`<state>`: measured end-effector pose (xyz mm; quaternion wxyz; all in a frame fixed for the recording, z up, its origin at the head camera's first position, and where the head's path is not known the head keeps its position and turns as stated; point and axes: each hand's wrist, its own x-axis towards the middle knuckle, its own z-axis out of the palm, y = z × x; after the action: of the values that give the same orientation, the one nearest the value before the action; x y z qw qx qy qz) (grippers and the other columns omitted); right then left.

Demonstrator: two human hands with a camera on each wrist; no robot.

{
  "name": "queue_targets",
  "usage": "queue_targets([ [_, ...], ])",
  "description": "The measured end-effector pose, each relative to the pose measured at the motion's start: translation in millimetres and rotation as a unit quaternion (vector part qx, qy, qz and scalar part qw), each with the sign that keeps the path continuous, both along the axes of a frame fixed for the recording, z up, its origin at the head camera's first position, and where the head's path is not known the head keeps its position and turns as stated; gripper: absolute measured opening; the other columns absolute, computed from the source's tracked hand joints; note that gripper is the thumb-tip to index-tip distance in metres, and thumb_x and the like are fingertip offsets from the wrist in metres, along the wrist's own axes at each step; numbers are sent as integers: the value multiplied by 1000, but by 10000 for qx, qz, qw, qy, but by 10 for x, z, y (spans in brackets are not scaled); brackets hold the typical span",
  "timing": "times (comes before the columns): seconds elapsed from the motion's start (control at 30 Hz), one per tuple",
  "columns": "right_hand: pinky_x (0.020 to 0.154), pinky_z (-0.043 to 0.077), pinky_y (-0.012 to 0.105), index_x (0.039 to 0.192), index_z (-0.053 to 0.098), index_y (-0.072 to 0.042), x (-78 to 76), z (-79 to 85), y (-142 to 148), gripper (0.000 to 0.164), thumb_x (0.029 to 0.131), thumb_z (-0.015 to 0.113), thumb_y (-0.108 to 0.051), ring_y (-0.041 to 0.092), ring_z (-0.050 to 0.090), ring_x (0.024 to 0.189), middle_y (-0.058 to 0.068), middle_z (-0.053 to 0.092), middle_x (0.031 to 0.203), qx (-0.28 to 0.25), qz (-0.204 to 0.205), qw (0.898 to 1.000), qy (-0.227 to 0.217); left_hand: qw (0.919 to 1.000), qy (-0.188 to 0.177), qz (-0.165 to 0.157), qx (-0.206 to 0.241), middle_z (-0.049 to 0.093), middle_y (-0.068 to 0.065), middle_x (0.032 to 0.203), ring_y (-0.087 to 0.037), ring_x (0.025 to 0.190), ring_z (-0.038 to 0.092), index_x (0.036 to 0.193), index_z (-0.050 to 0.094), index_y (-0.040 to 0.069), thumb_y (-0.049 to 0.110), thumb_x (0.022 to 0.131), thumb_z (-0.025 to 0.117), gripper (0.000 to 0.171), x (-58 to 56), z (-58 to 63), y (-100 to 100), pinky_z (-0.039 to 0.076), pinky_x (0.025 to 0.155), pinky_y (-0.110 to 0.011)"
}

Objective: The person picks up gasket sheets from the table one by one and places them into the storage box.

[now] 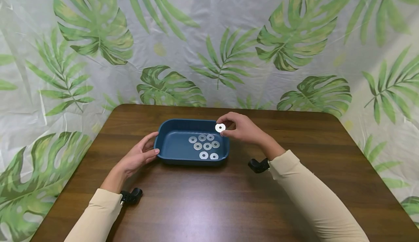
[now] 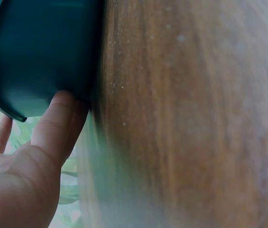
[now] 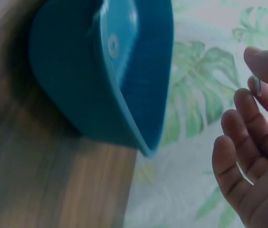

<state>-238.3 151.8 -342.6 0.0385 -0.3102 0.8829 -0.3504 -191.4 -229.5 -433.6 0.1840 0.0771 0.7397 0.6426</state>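
Observation:
A flat metal washer (image 1: 220, 127) with a small centre hole is pinched between the thumb and fingertips of my right hand (image 1: 241, 127), above the right end of a blue tray (image 1: 176, 152). In the right wrist view this washer (image 3: 257, 86) shows edge-on, the other fingers loosely bent. Several more washers (image 1: 198, 146) lie flat on the tray floor, grouped in its right half. My left hand (image 1: 136, 156) grips the tray's left end, thumb at the near corner and fingers further back along the rim. The left wrist view shows a digit (image 2: 60, 111) against the tray's outer wall (image 2: 43, 57).
The tray stands on a brown wooden table (image 1: 196, 205), toward its far edge. Behind the table hangs a pale cloth (image 1: 235, 13) printed with green leaves. Each wrist wears a black device, one left (image 1: 131, 196) and one right (image 1: 258, 165).

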Motion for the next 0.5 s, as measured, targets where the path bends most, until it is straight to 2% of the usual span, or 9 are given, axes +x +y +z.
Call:
queue_targets([
  [0.2, 83, 50, 35, 120, 67, -8, -25, -125, -254, 33, 89, 74, -12, 24, 58, 98, 9, 66, 113, 48, 114, 9999, 45, 10000, -2, -13, 27, 21, -29, 160, -29, 130, 48, 160, 13, 15, 15, 101, 56, 73, -9, -1, -5, 47, 101, -28],
  [0.5, 82, 48, 29, 122, 66, -9, 5, -225, -631, 33, 90, 73, -15, 30, 56, 104, 8, 64, 114, 40, 432, 9988, -248, 10000, -19, 26, 14, 22, -28, 160, -35, 134, 44, 159, 14, 17, 15, 101, 57, 73, -19, -22, 5, 48, 101, -28],
])
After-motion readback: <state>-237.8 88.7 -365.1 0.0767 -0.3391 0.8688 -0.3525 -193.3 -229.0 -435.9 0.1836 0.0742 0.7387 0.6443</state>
